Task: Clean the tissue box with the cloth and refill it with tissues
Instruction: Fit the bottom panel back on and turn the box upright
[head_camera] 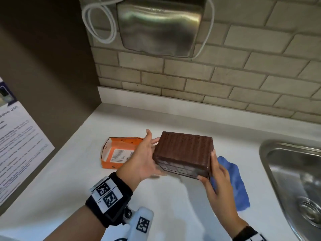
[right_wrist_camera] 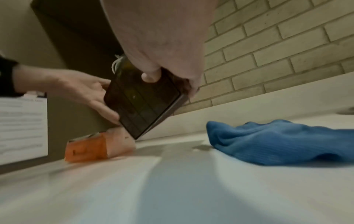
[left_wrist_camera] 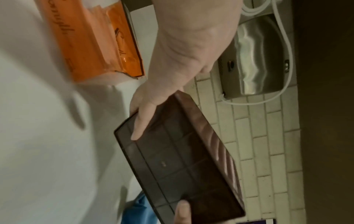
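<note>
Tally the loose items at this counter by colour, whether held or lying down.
Brown: 1, the box
Orange: 1, the pack
Blue: 1, the cloth
Total: 3

Only "wave use" legible on the wall notice (head_camera: 17, 140); script lettering on the orange pack (left_wrist_camera: 91, 37) unreadable.
</note>
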